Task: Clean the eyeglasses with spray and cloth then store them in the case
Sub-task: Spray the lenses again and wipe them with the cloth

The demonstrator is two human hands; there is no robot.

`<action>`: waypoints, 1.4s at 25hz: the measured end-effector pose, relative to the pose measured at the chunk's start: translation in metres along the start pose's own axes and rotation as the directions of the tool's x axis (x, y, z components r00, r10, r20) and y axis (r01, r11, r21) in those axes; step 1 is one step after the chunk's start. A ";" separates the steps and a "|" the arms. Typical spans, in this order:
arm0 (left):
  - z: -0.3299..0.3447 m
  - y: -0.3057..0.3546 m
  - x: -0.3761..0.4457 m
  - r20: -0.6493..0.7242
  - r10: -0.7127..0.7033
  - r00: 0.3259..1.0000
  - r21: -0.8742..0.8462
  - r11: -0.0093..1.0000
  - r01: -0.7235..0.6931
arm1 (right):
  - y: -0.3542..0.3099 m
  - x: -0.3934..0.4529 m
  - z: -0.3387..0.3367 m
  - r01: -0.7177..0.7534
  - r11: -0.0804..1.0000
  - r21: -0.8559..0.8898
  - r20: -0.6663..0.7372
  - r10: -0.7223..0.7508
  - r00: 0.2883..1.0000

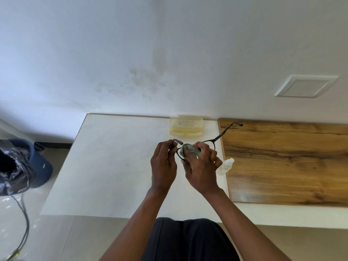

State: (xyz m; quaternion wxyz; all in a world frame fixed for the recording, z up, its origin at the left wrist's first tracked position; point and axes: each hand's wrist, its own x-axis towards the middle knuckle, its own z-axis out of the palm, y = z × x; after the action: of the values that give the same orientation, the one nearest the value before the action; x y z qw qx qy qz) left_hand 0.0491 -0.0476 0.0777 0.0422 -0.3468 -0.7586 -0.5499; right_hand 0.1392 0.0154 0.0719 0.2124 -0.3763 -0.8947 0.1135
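Dark-framed eyeglasses (218, 137) are held up over the white table (116, 166), temples unfolded, one temple reaching out over the wooden panel. My left hand (163, 166) pinches the frame at its left corner. My right hand (201, 166) grips a grey-green cloth (189, 149) wrapped round the left lens. A small clear spray bottle (225, 166) lies on the table just right of my right hand, partly hidden by it. The pale yellow translucent case (186, 127) stands open at the table's far edge against the wall.
A wooden panel (286, 162) covers the table's right part. On the floor at left stand a blue bin (37, 166) with a black bag (13, 166), and a cable (24, 223). A white wall plate (306, 86) is on the wall at right.
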 end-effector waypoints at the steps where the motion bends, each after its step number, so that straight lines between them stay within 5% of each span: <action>1: 0.000 0.000 0.000 -0.001 -0.001 1.000 0.004 1.000 0.001 | 0.000 0.000 0.000 0.006 1.000 0.025 0.008 -0.006 1.000; 8: -0.001 -0.002 -0.003 -0.016 -0.023 1.000 0.001 1.000 0.023 | 0.004 0.002 -0.001 0.014 0.999 0.049 -0.023 -0.013 1.000; 15: -0.002 -0.005 -0.003 0.028 -0.004 1.000 0.020 1.000 0.004 | 0.018 0.005 -0.005 0.147 0.936 -0.319 -0.115 -0.192 0.975; 27: -0.003 -0.009 -0.004 0.027 -0.022 0.999 0.001 1.000 0.022 | 0.006 0.006 -0.002 0.119 0.990 -0.080 -0.055 -0.124 0.991; 35: -0.005 -0.008 -0.001 0.051 0.004 0.999 -0.008 1.000 -0.003 | 0.008 0.006 -0.006 0.061 0.964 -0.259 -0.065 -0.080 0.995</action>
State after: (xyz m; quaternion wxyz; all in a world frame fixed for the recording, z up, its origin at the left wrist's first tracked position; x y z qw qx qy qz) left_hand 0.0435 -0.0533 0.0729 0.0222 -0.3623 -0.7566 -0.5438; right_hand 0.1432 0.0253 0.0760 0.1993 -0.3724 -0.9061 -0.0249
